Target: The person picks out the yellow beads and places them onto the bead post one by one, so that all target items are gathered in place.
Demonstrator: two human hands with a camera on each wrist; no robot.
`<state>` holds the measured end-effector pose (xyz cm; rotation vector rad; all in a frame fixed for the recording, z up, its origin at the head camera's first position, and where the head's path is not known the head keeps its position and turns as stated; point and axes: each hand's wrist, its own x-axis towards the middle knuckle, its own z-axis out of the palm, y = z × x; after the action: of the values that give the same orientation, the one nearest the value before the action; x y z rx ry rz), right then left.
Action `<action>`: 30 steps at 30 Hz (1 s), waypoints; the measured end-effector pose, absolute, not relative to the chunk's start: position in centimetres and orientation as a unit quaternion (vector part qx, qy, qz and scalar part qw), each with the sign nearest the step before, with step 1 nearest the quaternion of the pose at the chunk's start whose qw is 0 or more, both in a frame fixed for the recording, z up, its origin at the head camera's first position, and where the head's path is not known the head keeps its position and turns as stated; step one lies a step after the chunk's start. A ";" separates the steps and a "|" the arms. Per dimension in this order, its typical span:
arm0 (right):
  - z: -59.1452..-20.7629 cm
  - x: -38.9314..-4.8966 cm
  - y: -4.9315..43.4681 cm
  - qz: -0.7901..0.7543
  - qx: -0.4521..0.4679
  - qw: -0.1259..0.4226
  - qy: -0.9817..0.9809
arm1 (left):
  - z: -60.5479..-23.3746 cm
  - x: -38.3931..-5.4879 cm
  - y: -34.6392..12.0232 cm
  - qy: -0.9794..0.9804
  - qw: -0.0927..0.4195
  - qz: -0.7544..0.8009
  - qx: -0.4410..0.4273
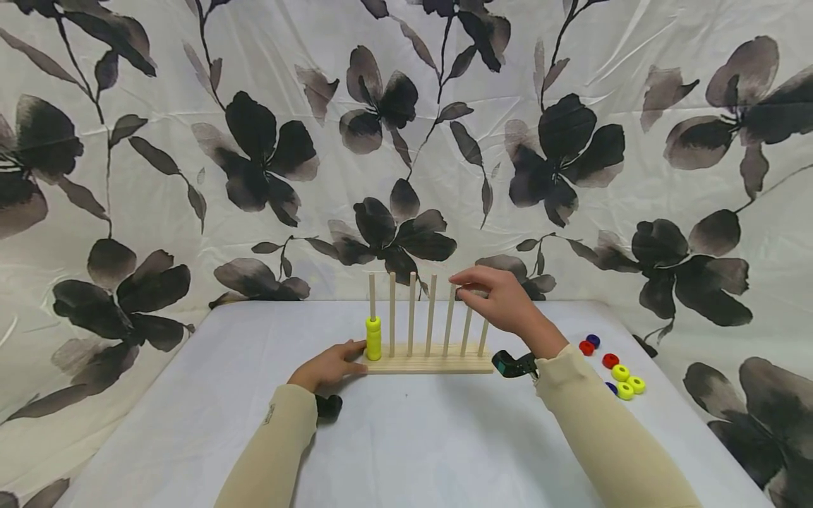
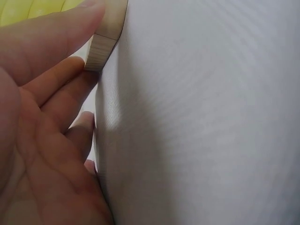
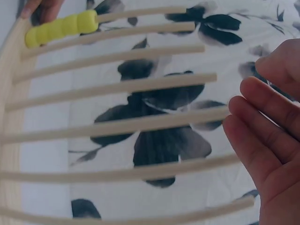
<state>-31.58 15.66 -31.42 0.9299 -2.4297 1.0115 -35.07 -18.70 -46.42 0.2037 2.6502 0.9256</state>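
Beige fabric sleeves (image 1: 269,441) are spanning the near side of the white cloth-covered table (image 1: 406,444). Pale wooden seven-peg rack (image 1: 429,365) is standing toward table's far edge. Left hand (image 1: 327,367) is pinching rack's left end; right hand (image 1: 498,296) is hovering at tip of fifth peg (image 1: 449,321), grasping nothing. Stacked yellow plastic-looking rings (image 1: 373,341) are sitting on leftmost peg (image 1: 372,296); loose red, blue, yellow rings (image 1: 610,361) are lying near table's right edge. Step's probably steadying the rack; next move's likely calling for a loose ring.

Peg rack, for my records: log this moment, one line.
left hand: holds base end; right hand: empty, near pegs; yellow rings: stacked on leftmost peg; loose rings: table, right
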 end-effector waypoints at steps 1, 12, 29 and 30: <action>-31.6 -31.4 16.1 0.356 0.326 0.175 -0.858 | -46.4 -35.1 -18.7 0.928 0.164 0.327 0.071; -33.4 -30.3 21.0 0.353 0.278 0.156 -0.880 | -46.4 -34.9 -18.6 0.928 0.166 0.328 0.068; -36.6 -28.7 26.2 0.328 0.203 0.133 -0.913 | -46.7 -35.2 -18.8 0.920 0.166 0.347 0.072; -36.7 -28.7 26.5 0.326 0.194 0.129 -0.916 | -46.6 -35.2 -18.8 0.921 0.165 0.345 0.075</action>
<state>-28.65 26.52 -36.74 0.5631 -2.6634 0.9466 -35.20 -18.76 -46.57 0.2131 2.6245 0.9832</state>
